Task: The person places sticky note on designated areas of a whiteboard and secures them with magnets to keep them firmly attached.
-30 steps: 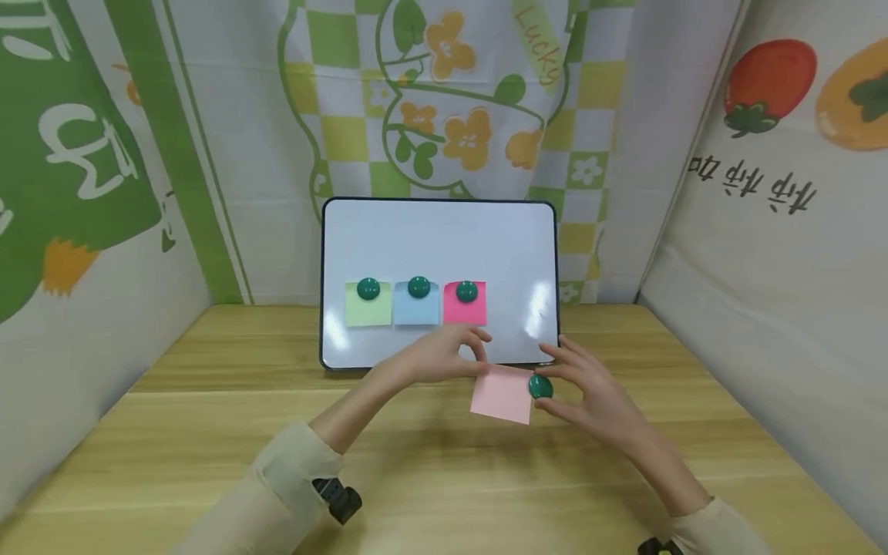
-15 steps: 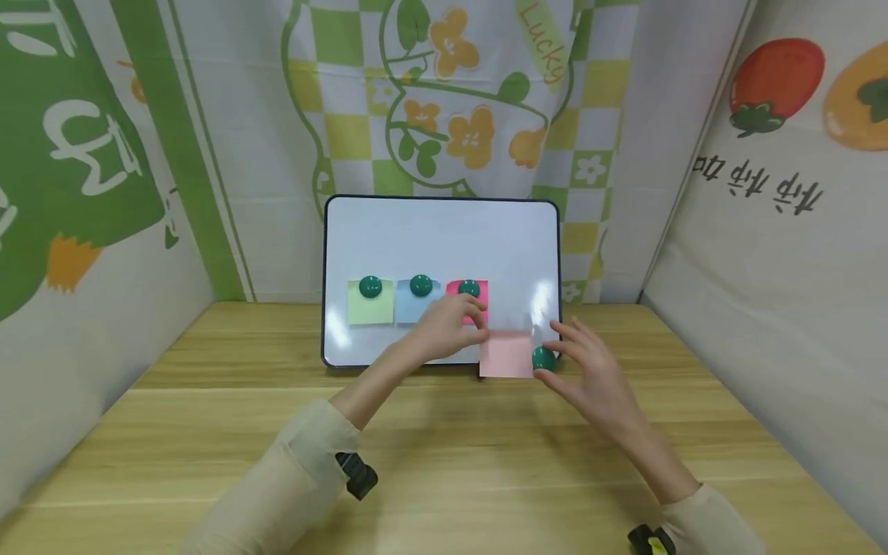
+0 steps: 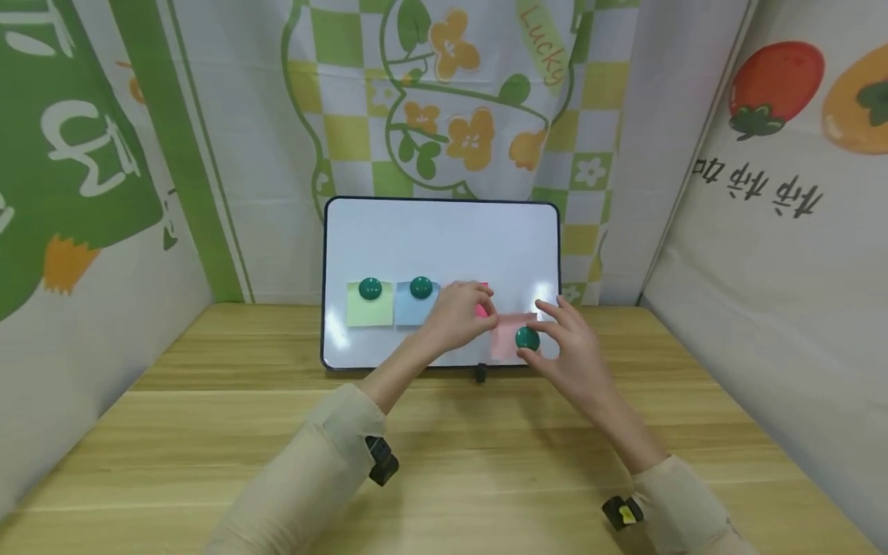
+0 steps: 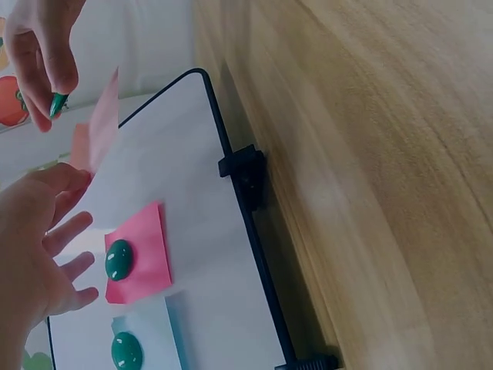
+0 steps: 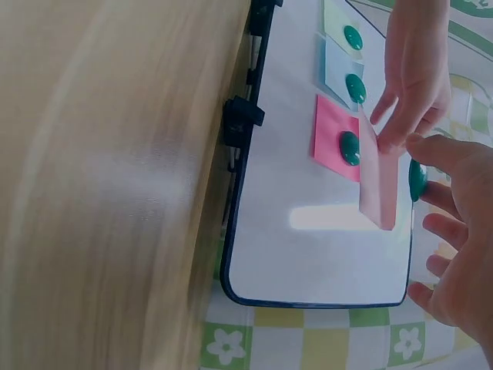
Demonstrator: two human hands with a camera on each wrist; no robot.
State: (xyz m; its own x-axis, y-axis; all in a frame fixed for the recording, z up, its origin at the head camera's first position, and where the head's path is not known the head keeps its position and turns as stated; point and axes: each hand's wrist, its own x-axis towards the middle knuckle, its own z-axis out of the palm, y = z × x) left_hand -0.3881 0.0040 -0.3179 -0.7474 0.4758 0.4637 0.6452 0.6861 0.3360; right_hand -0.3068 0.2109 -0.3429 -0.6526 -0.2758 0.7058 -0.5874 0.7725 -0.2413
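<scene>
My left hand (image 3: 461, 314) pinches a light pink sticky note (image 3: 505, 337) by its upper left corner, in front of the lower right of the whiteboard (image 3: 444, 239). Between thumb and fingers my right hand (image 3: 572, 354) holds a round green magnet (image 3: 527, 339), which overlaps the note's right side in the head view. The right wrist view shows the note (image 5: 377, 181) standing off the board. On the board, green magnets pin a light green note (image 3: 370, 312), a blue note (image 3: 409, 312) and a bright pink note (image 4: 142, 266); my left hand mostly covers the last in the head view.
The whiteboard stands on a wooden table (image 3: 444, 462) with a black clip (image 3: 481, 373) at its lower edge. A patterned curtain (image 3: 472, 100) hangs close behind it. Printed cloth walls (image 3: 777, 254) flank the table.
Both hands have risen toward the board, carrying the light pink note and the magnet up from the board's bottom edge. The magnet has moved left, in front of the note's right part.
</scene>
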